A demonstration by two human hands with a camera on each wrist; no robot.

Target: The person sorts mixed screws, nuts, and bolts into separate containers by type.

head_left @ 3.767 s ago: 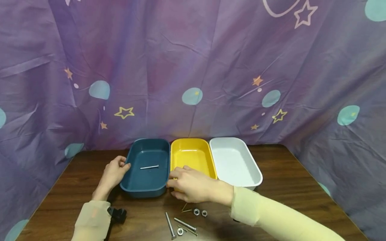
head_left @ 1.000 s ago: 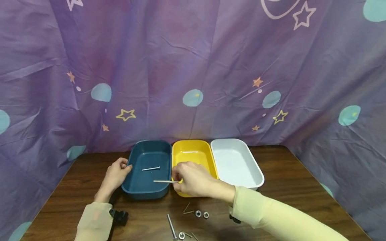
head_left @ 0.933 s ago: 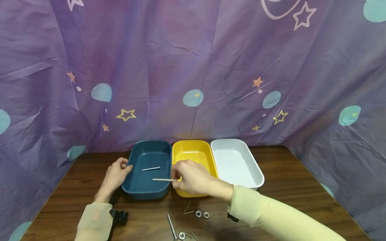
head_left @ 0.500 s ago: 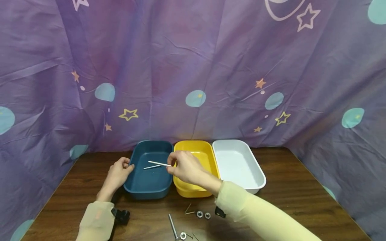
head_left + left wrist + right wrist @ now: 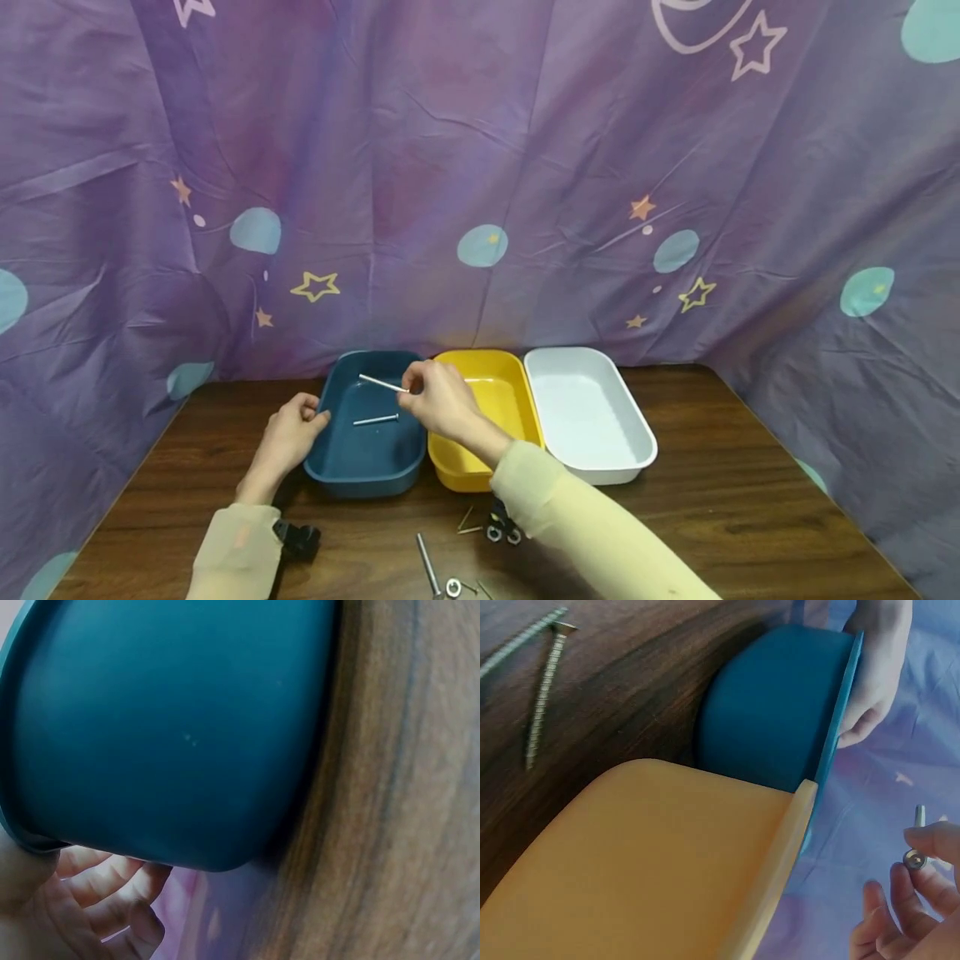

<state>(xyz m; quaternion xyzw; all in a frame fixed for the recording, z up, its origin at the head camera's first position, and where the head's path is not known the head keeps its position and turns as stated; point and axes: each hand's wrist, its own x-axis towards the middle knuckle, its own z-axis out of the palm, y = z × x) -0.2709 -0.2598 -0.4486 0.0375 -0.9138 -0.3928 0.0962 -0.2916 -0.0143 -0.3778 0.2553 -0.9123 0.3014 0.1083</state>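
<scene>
My left hand (image 5: 288, 429) grips the left rim of the dark blue tray (image 5: 363, 486). In the left wrist view its thumb lies at the rim and its fingers (image 5: 112, 889) are curled along the outer wall. Between thumb and fingertips, my right hand (image 5: 446, 404) pinches a silver bolt (image 5: 381, 383) near its head, raised above the blue tray with the shank pointing left. The right wrist view shows the round bolt head (image 5: 915, 859) between the fingers. Inside the blue tray lies another silver bolt (image 5: 376, 420).
A yellow tray (image 5: 468, 482) and a white tray (image 5: 611, 475) stand in a row right of the blue one. On the wooden table (image 5: 712, 492) lie a long bolt (image 5: 427, 562), nuts (image 5: 453, 587) and several brass screws (image 5: 470, 530). A purple curtain (image 5: 420, 167) hangs behind.
My right hand has picked up a bolt from the table and carried it up and leftward over the blue tray. My left hand has stayed at the blue tray's rim.
</scene>
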